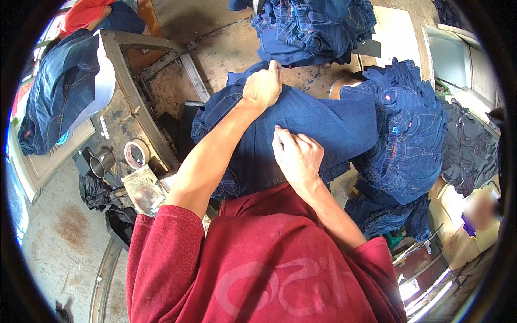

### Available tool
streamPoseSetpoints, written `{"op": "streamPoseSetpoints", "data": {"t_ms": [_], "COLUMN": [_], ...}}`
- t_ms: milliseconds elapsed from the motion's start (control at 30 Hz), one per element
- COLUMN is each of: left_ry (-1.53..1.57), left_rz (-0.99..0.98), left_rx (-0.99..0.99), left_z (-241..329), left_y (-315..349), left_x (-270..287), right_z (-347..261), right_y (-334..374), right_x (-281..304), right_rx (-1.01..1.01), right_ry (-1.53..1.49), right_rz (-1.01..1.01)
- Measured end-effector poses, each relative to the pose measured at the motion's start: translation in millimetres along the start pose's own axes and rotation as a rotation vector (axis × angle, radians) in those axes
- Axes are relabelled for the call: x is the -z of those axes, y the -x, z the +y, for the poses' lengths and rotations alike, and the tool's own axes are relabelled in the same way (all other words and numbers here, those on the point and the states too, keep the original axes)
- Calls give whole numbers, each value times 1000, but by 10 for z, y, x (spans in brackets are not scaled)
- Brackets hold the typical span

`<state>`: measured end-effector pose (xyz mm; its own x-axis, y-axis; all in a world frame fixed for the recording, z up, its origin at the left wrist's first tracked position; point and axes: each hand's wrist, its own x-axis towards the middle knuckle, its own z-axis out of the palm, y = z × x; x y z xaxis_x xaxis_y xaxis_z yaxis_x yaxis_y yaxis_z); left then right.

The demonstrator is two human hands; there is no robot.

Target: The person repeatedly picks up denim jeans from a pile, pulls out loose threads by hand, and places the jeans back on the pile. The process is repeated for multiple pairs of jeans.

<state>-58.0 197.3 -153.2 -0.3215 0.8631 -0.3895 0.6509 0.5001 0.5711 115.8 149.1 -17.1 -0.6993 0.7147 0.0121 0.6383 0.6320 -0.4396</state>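
jeans [323, 126] lie spread before the person, left hand [263, 86] clutching their far edge, right hand [296, 156] pinching the cloth, more denim piled [409, 140] right, tape roll [137, 153] left.

Few labels, no screens or signs. Small light-blue rectangular tag [396, 130] sewn on the jeans pile right of the spread dark-blue jeans [318, 126]. Tiny red tag [389, 98] on that same pile, above the blue one. Print on both is too small to make out.
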Motion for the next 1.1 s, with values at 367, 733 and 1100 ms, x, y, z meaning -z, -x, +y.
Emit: {"op": "streamPoseSetpoints", "data": {"t_ms": [367,733,1100], "left_ry": [39,35,75], "left_rz": [80,42,119], "left_rx": [-35,-6,-72], "left_z": [-38,-1,-49], "left_y": [23,38,32], "left_x": [-70,-22,-98], "right_z": [-10,46,-37], "right_y": [595,138,477], "right_x": [413,-23,399], "right_rx": [-41,1,-96], "right_ry": [-139,-8,-169], "right_rz": [-32,45,-37]}}
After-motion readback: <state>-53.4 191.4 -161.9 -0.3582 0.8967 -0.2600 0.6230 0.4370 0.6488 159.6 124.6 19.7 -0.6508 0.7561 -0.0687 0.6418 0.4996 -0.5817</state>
